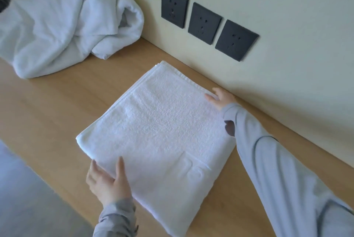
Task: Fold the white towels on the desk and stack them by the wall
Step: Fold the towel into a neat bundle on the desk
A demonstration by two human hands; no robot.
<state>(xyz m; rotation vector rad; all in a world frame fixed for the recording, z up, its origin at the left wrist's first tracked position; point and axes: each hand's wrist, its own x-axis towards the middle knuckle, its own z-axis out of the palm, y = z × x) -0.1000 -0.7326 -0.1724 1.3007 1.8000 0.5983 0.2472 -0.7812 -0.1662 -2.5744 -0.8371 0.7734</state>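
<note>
**One towel folded flat, both hands on its edges**

Head cam, the only view here. The folded towel [159, 127] lies flat on the wooden desk [47, 112], a neat white rectangle with its far edge just beside the wall [287, 25]. The left hand [107, 181] pinches the near left edge, thumb on top and fingers going under the fabric, so it's clamped on the towel. The right hand [218, 98] sits at the far right corner by the wall. It touches the cloth, but it's blurry and I can't tell if it's gripping or just pressing. A crumpled heap of white towels [63, 22] sits further left on the desk, against the wall. Three dark sockets [204, 21] run along the wall above.
</note>
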